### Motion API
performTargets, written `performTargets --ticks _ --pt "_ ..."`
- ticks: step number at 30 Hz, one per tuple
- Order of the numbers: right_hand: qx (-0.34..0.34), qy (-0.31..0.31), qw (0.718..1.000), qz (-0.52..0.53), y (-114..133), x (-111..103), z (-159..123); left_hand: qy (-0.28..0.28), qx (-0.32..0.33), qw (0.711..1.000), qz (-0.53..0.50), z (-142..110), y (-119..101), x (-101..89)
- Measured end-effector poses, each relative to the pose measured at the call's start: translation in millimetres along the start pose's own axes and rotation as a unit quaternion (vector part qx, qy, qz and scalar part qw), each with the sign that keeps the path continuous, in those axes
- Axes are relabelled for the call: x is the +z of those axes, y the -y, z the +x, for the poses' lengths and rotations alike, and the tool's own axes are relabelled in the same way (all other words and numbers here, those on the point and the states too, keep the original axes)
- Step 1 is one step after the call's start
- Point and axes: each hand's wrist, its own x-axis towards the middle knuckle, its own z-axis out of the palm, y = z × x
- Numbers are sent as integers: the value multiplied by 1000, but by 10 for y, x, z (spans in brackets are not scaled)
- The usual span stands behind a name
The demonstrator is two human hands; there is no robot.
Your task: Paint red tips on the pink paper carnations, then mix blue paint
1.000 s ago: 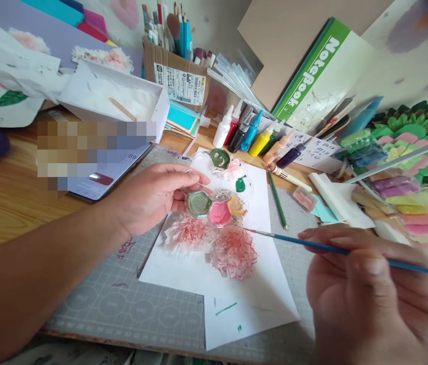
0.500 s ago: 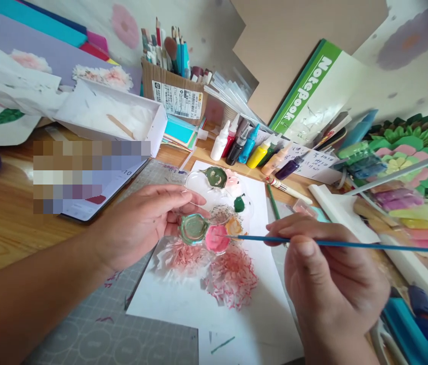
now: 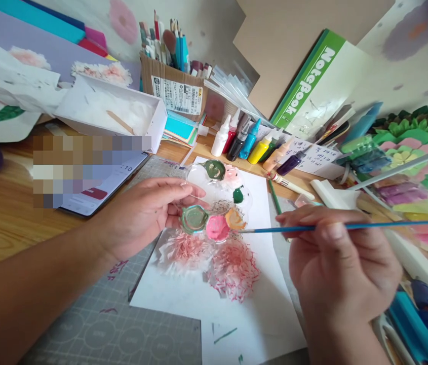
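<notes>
My left hand [image 3: 160,208] pinches the left edge of a clear paint palette [image 3: 198,178], whose round wells hold green, pink, ochre and pale paint. Between the fingers and thumb of my right hand [image 3: 343,253] lies a thin blue paintbrush [image 3: 285,229], held almost level. Its tip is by the right rim of the pink well [image 3: 217,228], below the ochre one. Two ruffled paper flowers lie just below the palette: a pale pink one [image 3: 185,251] and one with darker pink edges [image 3: 234,271]. White paper [image 3: 171,294] is under them.
A grey cutting mat [image 3: 122,329] lies beneath the paper. Several paint bottles [image 3: 249,144] line up behind the palette. A phone [image 3: 111,182] and a white box [image 3: 111,114] are at left, a brush box [image 3: 178,91] at the back, blue-handled scissors [image 3: 411,324] at lower right.
The brush tip has moved right, out of the pink paint to the well's edge. My right hand has shifted right and slightly up. My left hand still holds the palette.
</notes>
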Motion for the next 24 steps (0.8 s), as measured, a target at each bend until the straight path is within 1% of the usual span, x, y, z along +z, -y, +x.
performTargets --ticks 2,3,4,6,8,9,12,16,18,21,24 --pt "3 -40 999 21 -4 1 26 -5 4 1000 4 4 -20 4" --pt "-3 -36 999 32 -12 1 29 -11 9 1000 4 5 -30 5" --pt "-10 -15 999 41 -25 2 25 -18 14 1000 3 6 -39 6" --pt "-16 61 997 46 -52 1 -5 -26 25 999 -4 10 -51 8" --pt "-8 137 990 33 -70 -4 -52 -29 27 999 -12 18 -57 9" --pt "0 164 986 24 -74 -8 -76 -32 28 999 -15 24 -57 10" --pt "18 222 975 -2 -66 -25 -123 -32 32 999 -16 35 -57 12" --pt "16 294 955 -37 -49 -36 -134 -12 44 999 -17 21 -58 10" --pt "12 300 953 -46 -50 -32 -131 -8 45 999 -17 10 -54 7" --pt "8 288 956 -48 -58 -31 -127 -8 44 999 -13 9 -43 4" --pt "6 293 955 -56 -62 -39 -128 -9 46 999 -13 20 -40 6"
